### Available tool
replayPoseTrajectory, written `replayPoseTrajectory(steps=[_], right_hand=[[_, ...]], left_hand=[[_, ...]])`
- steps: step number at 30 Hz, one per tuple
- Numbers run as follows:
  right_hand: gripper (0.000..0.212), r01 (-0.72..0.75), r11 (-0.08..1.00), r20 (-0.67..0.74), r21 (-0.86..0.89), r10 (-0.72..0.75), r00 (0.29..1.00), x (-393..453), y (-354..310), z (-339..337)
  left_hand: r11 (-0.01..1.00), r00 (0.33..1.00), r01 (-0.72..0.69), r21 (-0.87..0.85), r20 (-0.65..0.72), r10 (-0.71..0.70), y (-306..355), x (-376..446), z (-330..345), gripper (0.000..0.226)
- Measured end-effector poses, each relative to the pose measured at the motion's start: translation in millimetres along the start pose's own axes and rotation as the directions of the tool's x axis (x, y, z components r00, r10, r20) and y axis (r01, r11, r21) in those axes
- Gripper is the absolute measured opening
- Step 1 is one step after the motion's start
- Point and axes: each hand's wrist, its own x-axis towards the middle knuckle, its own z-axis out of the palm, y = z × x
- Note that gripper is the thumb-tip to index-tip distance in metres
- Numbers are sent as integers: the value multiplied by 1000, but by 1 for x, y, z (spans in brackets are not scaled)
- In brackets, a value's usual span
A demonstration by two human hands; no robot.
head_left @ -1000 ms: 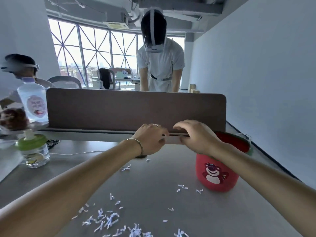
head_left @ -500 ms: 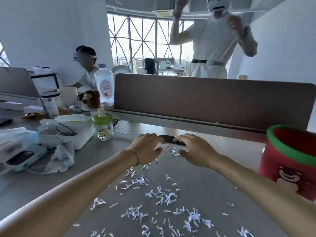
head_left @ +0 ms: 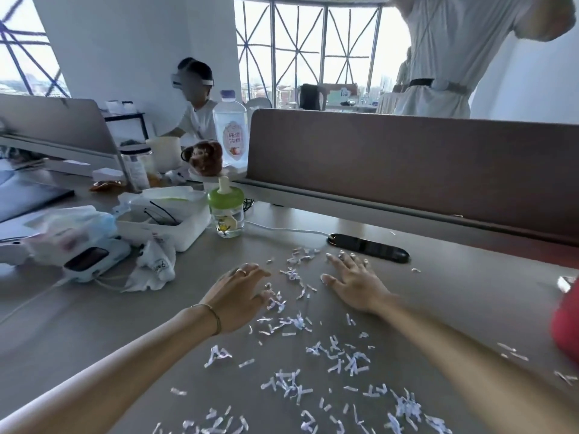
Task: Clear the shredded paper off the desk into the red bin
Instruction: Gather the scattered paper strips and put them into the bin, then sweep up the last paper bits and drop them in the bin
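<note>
On the surface [head_left: 109, 324], left hand [head_left: 241, 296] and right hand [head_left: 357, 283] lie flat, fingers spread, holding nothing, flanking shredded paper [head_left: 294, 327]; hasty raking risks scattering strips past the red bin [head_left: 567, 327].

Grey desk [head_left: 94, 324], brown divider [head_left: 407, 164] along far edge. Shredded paper [head_left: 313, 371] scattered over centre and near edge. 2 hands flat on surface among shreds: left hand [head_left: 238, 296], right hand [head_left: 357, 283]. Black oval grommet [head_left: 368, 247] just beyond right hand. Red bin [head_left: 567, 327] at right edge, cut off by frame. Left side: green-capped bottle [head_left: 226, 211], white box [head_left: 169, 217], crumpled bags [head_left: 72, 233], white cable [head_left: 288, 230].
</note>
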Motion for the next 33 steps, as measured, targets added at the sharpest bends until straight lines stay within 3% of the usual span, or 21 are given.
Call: replayPoseTrajectory(steps=[11,18,21,24,29,33], right_hand=[[57,210,976,6,50,-211,978,47,-47,9],[56,441,895,72,68,-445,893,-34,-61,12],[55,496,860,107,121,-508,855,-81,-59,6],[56,454,871,56,186,-471,880,-110,-42,-5],[58,264,941,-15,211,-267,963,-146,-2,-27],[60,209,957,-9,203,-212,977,-169,11,-25]], left_hand=[[988,997,80,-130,-7,-82,-22,-16,17,47],[989,999,46,-139,-13,-49,-23,-19,24,51],[988,999,41,-150,14,-40,-15,-17,22,65],[983,999,6,-186,46,3,5,-15,24,84],[936,968,-192,-295,102,231,54,-27,42,84],[923,939,-320,-213,56,339,79,-34,51,88]])
